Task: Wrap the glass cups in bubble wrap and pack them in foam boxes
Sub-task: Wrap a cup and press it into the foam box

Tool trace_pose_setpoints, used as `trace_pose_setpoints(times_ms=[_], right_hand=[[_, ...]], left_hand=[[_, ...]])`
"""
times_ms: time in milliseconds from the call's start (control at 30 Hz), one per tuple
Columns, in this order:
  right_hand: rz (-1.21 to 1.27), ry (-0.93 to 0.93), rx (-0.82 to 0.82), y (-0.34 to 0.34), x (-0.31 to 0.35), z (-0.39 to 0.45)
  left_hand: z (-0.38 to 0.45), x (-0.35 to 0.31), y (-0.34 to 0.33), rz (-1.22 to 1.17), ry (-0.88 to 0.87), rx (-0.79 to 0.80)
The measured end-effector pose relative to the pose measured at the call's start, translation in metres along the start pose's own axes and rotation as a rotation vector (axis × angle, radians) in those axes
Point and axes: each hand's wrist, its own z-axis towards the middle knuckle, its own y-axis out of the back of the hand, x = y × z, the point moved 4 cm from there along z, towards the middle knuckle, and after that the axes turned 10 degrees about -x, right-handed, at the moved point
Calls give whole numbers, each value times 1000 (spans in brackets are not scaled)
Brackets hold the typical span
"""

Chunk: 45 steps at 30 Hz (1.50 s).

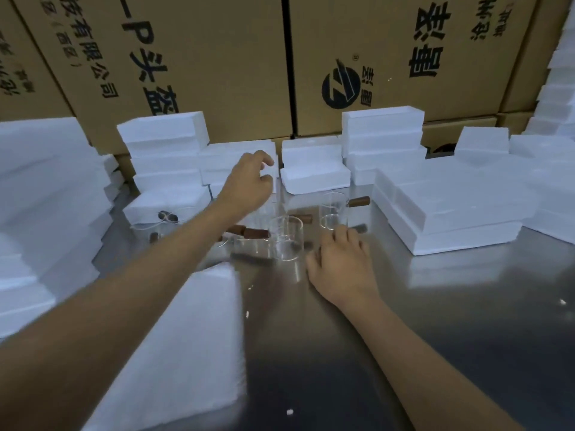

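Observation:
Several clear glass cups with brown wooden handles stand on the steel table. One cup is at the centre, another cup is behind it to the right. My left hand reaches over the cups toward the foam boxes at the back, with its fingers loosely curled and holding nothing. My right hand rests on the table just right of the centre cup, beside a dark handle; its fingers are relaxed. A white sheet stack lies at the near left.
Stacks of white foam boxes ring the table at the left, back and right. Large printed cardboard cartons form a wall behind. Small white foam crumbs dot the steel surface.

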Motion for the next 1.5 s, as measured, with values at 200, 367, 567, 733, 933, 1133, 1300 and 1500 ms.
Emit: trace_pose_setpoints(times_ms=[200, 367, 567, 733, 933, 1133, 1300, 1500], right_hand=[[34, 39, -40, -7, -1, 8], [119, 27, -42, -14, -9, 18], [118, 12, -67, -16, -12, 18], [171, -7, -100, -11, -17, 22], [564, -376, -432, 7, -40, 27], [973, -721, -380, 12, -64, 25], [1199, -881, -60, 20, -79, 19], [893, -764, 105, 33, -80, 12]], left_hand=[[64, 27, -58, 279, 111, 414], [87, 35, -117, 256, 159, 526], [93, 41, -130, 281, 66, 395], [80, 18, -86, 276, -47, 277], [31, -17, 17, 262, -213, 74], [-77, -36, 96, 107, -210, 180], [-165, -33, 88, 163, -232, 466], [-204, -32, 61, 95, -183, 557]])
